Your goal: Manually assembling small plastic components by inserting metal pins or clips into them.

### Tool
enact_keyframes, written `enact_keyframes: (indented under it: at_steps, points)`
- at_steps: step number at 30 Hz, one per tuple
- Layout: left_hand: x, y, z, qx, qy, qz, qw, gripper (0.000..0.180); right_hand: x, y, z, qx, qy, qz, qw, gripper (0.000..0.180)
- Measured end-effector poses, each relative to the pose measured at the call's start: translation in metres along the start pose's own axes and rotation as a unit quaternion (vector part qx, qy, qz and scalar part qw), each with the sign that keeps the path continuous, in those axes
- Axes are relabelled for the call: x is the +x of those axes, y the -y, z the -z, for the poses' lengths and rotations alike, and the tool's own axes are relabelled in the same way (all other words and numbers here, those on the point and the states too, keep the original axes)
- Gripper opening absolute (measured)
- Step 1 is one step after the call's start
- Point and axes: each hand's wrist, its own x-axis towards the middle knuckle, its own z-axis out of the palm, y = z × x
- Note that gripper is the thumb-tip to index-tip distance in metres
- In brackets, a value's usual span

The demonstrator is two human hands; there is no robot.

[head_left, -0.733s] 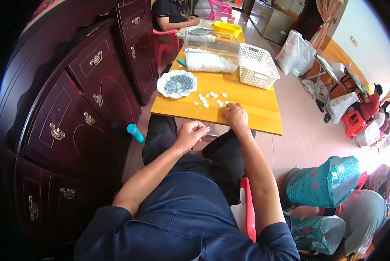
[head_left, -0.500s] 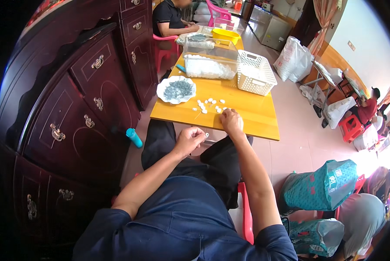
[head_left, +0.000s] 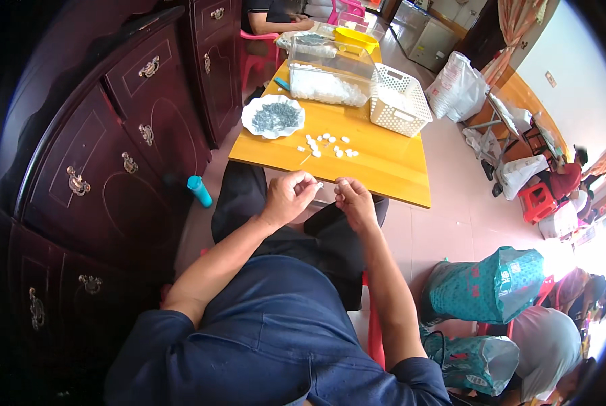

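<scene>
Just short of the yellow table [head_left: 391, 172], the left hand [head_left: 289, 199] pinched a tiny white piece [head_left: 320, 185]; the right hand [head_left: 355, 203] held its fingertips close, on what I couldn't tell. A slackened pinch might have dropped the piece floorward. Farther right, a teal bag [head_left: 452, 287] bore printed lettering.

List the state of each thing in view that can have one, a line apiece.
Left hand: pinching a small white piece
Right hand: fingers pinched together, contents unclear
Scalloped dish: holding grey pieces
Clear box: partly filled with white contents
White basket: upright, open-topped
Loose white pieces: scattered on table
Turquoise bottle: standing on floor
Cabinet doors: shut
</scene>
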Motion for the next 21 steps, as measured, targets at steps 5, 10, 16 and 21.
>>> enact_keyframes:
  at_steps: [5,10,16,21]
  points:
    - [-0.003,-0.004,-0.001,-0.005,0.014,0.021,1.000,0.009,-0.023,-0.003,-0.015,0.057,0.050,-0.004,0.997,0.018]
    - [-0.004,0.003,-0.003,-0.062,-0.003,0.024,0.998,0.007,-0.030,-0.005,-0.022,0.088,0.088,0.030,0.992,0.016]
    - [-0.005,-0.003,0.001,-0.060,0.017,0.042,0.997,0.007,-0.030,-0.006,-0.022,0.095,0.086,0.056,0.990,0.016]
    - [-0.006,-0.005,0.001,-0.070,0.031,0.051,0.996,0.006,-0.031,-0.011,-0.024,0.086,0.083,0.068,0.990,0.020]
